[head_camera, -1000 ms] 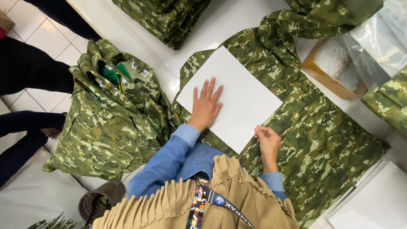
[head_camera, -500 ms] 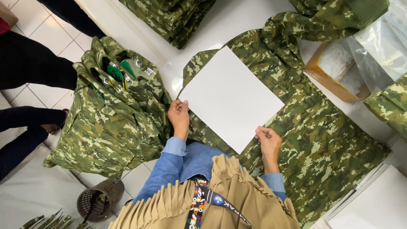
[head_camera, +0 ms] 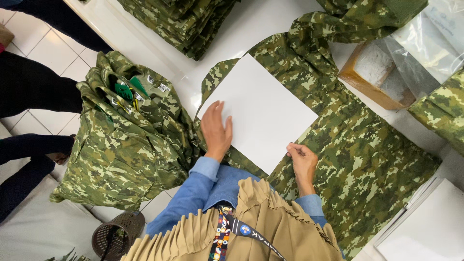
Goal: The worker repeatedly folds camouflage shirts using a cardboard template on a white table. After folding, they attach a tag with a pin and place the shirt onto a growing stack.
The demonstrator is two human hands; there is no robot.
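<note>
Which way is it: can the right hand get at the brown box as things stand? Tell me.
Probably yes. The right hand rests by the white sheet; only flat camouflage cloth lies between it and the brown box.

Sheet of paper (head_camera: 263,108) flat on the spread garment (head_camera: 357,154), garment pile (head_camera: 125,140) at left, box (head_camera: 374,72) at right

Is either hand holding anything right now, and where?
The right hand pinches the white board at its near corner. The left hand only rests flat at the board's left edge, holding nothing.
</note>
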